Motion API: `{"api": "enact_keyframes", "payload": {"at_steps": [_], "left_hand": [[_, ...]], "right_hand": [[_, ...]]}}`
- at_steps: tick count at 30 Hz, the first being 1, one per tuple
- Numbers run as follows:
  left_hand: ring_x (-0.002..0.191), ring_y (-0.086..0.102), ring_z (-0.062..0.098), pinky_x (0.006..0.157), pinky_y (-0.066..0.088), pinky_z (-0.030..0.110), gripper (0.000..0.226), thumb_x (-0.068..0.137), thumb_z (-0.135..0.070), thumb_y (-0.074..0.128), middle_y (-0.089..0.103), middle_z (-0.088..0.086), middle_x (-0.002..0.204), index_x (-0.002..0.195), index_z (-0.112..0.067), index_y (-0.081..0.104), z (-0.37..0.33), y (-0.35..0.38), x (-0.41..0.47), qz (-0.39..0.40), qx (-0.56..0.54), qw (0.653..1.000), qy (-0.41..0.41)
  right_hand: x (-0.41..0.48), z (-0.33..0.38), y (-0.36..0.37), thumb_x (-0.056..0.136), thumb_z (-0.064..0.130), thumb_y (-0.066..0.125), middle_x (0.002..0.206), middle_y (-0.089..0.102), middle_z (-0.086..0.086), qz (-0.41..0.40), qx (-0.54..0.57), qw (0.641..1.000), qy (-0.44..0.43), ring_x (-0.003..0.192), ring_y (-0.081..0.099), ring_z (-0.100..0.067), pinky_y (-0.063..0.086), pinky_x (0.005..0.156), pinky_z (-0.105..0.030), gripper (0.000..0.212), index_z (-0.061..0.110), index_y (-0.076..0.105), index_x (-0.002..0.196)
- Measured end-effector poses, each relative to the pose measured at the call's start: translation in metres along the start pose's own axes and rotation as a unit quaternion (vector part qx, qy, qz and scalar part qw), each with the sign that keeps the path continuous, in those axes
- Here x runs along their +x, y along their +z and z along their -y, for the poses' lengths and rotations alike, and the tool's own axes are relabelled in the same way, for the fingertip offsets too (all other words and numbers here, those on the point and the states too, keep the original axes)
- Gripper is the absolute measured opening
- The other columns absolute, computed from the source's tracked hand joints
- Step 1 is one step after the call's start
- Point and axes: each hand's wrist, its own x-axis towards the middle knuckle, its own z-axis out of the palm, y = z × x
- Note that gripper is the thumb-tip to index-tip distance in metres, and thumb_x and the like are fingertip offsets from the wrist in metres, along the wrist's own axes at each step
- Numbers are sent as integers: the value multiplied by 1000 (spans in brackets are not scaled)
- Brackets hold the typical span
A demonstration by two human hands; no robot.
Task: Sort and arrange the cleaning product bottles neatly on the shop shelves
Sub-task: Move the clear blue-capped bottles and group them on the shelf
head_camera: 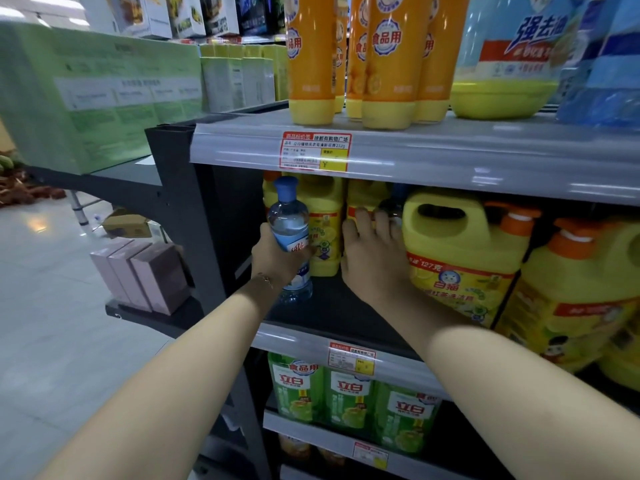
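My left hand (277, 256) grips a clear bottle with a blue cap and a blue-and-white label (289, 223), held upright at the left end of the middle shelf (325, 306). My right hand (372, 254) reaches deep into the same shelf, fingers laid against a yellow jug (363, 202) at the back. Another small yellow bottle (323, 233) stands between the two hands. Large yellow jugs with orange caps (460, 251) fill the shelf to the right of my right hand.
Orange bottles with yellow bases (388, 60) and big blue-labelled jugs (509, 53) stand on the top shelf. Green bottles (349, 400) line the lower shelf. A dark side rack (180, 188) with pink boxes (145, 275) juts out on the left; tiled floor lies beyond.
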Motion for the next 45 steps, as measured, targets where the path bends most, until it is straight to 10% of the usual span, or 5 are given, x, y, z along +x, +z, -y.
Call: {"api": "enact_keyframes", "payload": {"at_steps": [9,25,34,39,45], "left_hand": [[91,55,17,75,44,26,59,74,-17,81,55,-1,103,121,-12,45,0,1,0,5,-1,1000,-1],[85,63,2,65,48,10,56,72,-10,82,65,-9,99,119,-21,53,7,-7,-28,-14,-106,993,54],[84,65,2,65,52,9,56,63,-2,87,68,-11,96,110,-17,60,3,-29,-57,2,-140,987,81],[75,70,3,63,55,19,46,57,5,87,75,-9,82,90,-18,66,-25,-45,-83,30,-156,980,123],[78,72,12,64,56,24,56,42,-11,88,77,-2,86,94,-12,68,-91,-48,-122,91,-242,950,175]], "right_hand": [[44,-10,-41,85,20,60,128,53,-6,161,-181,970,22,123,46,-29,22,107,-50,49,14,47,131],[16,4,-35,77,1,66,123,35,-18,43,133,989,36,108,48,-44,43,86,-47,67,24,33,130],[-19,-20,-39,78,14,76,138,47,-18,8,311,949,-60,126,47,-32,39,97,-31,91,12,19,148],[-39,-19,-64,60,3,85,106,63,-16,-105,431,894,-65,91,64,-23,42,78,-7,86,8,35,130],[-36,-37,-130,60,20,83,113,60,-8,-184,506,842,-41,102,59,-29,53,83,-43,84,8,41,132]]}}
